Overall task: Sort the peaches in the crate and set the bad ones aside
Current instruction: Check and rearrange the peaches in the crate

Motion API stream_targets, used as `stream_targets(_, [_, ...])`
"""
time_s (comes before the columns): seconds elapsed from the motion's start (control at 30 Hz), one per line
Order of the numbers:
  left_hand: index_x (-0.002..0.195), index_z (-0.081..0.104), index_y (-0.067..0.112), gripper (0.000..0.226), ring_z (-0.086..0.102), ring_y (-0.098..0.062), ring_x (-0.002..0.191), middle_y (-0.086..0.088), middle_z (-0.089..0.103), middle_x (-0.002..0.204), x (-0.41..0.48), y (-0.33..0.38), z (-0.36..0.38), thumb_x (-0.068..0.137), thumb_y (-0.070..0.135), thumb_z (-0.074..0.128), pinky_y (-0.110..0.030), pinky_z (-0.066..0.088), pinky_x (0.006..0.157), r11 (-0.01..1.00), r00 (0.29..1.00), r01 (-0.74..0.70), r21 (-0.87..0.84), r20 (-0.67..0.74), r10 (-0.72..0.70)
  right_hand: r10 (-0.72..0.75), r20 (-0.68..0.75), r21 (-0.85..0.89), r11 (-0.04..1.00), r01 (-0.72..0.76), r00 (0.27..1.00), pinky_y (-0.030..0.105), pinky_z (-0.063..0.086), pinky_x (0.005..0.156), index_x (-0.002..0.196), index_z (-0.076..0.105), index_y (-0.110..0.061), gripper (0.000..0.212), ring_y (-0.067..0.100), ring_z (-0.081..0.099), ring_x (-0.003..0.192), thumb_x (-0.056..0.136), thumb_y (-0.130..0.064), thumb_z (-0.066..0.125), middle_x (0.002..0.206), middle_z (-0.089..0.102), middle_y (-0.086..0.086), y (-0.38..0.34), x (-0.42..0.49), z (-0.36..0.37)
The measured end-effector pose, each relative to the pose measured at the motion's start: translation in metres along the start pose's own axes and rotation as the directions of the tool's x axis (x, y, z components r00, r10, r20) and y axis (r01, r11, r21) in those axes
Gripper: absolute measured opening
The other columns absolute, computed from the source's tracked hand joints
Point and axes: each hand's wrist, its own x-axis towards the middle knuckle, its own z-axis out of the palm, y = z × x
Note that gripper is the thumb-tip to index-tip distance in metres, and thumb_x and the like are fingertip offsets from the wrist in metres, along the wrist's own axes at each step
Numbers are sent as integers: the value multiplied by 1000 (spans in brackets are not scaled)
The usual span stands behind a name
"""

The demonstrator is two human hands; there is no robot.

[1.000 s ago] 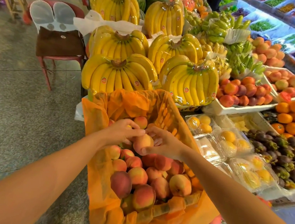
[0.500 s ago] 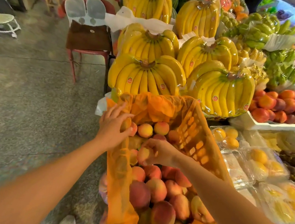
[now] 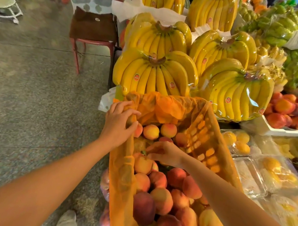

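The crate [image 3: 204, 145] sits in the lower middle of the frame, lined with thin orange plastic [image 3: 125, 182]. The peaches [image 3: 162, 201] fill it, most of them piled at the bottom of the frame, with a few more near the top end.

The left hand [image 3: 117, 125] rests on the crate's left edge. Its fingers are curled over a peach there, partly hidden by the plastic, so I cannot tell how tight the hold is. The right hand [image 3: 165, 153] is in the middle of the crate. Its fingertips are pinched together on the top of a pale peach [image 3: 142, 164].

What could go wrong? Peaches look soft, so a hard pinch could bruise a good one. The pile is heaped, so pulling one out could make others roll. The loose plastic could catch a finger and hide bad spots.

The bananas [image 3: 155, 75] press close at the crate's top end, and clear boxes of fruit [image 3: 250, 177] sit just right of it. The open room is the floor [image 3: 30, 105] on the left.
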Motion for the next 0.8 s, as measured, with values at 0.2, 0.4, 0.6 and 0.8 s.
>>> stream_targets(0.2, [110,63,25,28,38,-19,119,1,50,123,13,-5,0,82,27,61,-38,34,99,1000,997,10,-28,-77,-12,18,-214,-38,999,-27,977,38,51,88,122,61,-12,38,24,63,103,89,-29,67,114,67,7,9,25,-18])
stream_targets(0.4, [114,63,22,33,39,-17,122,-1,45,127,21,-14,3,81,27,62,-30,29,100,995,996,40,-88,-78,-47,26,-362,-174,980,-95,932,37,42,98,140,46,-19,64,28,50,122,84,-38,70,134,55,7,26,67,-6])
stream_targets(0.6, [112,64,20,33,42,-14,121,-1,44,127,22,-21,5,80,30,62,-22,29,96,988,995,38,-148,-81,-50,44,-542,-211,960,-187,839,38,41,93,138,50,-15,70,29,44,117,78,-43,74,126,51,8,34,83,25])
stream_targets(0.8, [111,64,18,35,41,-13,122,-1,41,126,22,-23,8,79,32,60,-33,38,103,971,996,52,-232,-56,-67,66,-504,-255,941,-221,861,44,29,97,132,53,-24,60,24,43,117,79,-48,70,127,58,0,31,83,24])
